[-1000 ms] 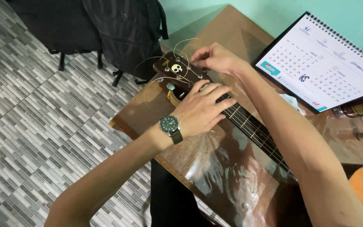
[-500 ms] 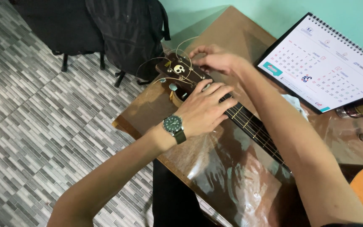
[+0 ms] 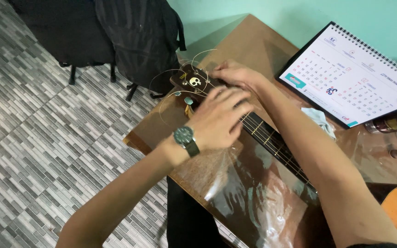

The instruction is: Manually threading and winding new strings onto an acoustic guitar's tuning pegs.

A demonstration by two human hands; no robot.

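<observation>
On the guitar headstock (image 3: 194, 82), both hands: left hand (image 3: 219, 117), right hand (image 3: 235, 76)

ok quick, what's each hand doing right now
left hand: fingers spread, resting on the guitar neck, holding nothing.
right hand: fingers curled at the headstock; grip cannot be told.

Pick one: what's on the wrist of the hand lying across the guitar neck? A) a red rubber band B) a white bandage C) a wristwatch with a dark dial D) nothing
C: the left hand rests across the guitar neck just below the headstock, and a wristwatch with a dark dial and dark strap sits on that wrist.
</observation>
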